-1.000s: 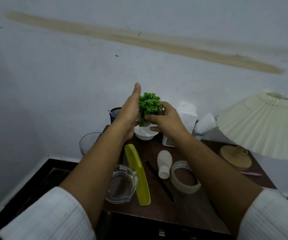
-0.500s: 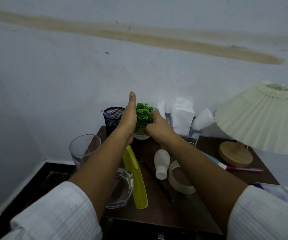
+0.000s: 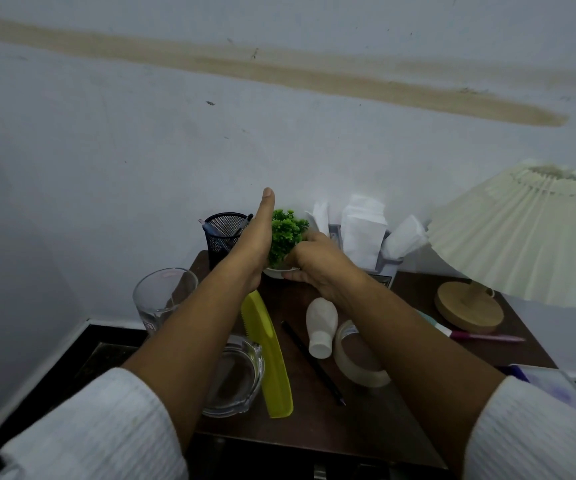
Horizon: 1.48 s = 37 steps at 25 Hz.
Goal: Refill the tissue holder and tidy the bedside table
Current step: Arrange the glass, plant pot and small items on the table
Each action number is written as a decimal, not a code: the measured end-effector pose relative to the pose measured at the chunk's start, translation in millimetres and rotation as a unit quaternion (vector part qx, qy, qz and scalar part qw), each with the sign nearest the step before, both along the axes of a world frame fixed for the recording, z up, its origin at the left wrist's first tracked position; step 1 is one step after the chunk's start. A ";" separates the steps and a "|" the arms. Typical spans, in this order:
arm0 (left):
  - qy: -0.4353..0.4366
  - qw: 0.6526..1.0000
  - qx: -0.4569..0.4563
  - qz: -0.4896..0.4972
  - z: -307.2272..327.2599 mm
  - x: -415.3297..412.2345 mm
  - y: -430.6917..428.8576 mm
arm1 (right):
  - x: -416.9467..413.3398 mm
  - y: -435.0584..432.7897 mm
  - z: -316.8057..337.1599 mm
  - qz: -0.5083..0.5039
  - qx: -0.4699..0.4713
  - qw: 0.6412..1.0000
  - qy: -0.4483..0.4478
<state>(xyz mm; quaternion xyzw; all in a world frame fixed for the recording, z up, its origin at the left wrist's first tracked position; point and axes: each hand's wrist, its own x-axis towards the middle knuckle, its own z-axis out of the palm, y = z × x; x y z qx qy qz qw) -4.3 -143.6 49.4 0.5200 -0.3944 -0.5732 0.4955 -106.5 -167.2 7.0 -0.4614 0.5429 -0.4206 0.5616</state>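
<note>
A small green plant in a white pot stands at the back of the dark wooden bedside table. My left hand lies flat against the plant's left side, fingers straight and pointing up. My right hand curls round the plant and pot from the right. Just right of them stands the tissue holder with white tissues sticking up out of it.
A black mesh pen cup stands back left, a drinking glass at the left edge. A glass ashtray, yellow comb, black pen, white bottle and tape roll lie in front. A pleated lamp stands right.
Both hands have carried the plant down and back toward the wall; its pot now sits on the table beside the pen cup. The view has tilted, so the table's right edge shows.
</note>
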 end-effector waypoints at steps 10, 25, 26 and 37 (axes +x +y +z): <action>-0.140 0.987 -0.080 -0.004 24.2 32.9 51.6 | -6.9 51.9 14.0 -0.002 -0.033 0.999 0.023; -0.375 0.916 -0.019 0.141 -52.4 169.3 142.4 | 72.1 133.8 -8.1 0.132 -0.175 0.938 0.269; -0.395 0.913 0.012 0.099 -60.7 174.5 140.0 | 81.8 133.3 -11.3 0.130 -0.184 0.938 0.262; -0.344 0.938 -0.011 0.042 -78.2 177.3 123.5 | 108.8 126.7 -13.6 0.055 -0.244 0.947 0.202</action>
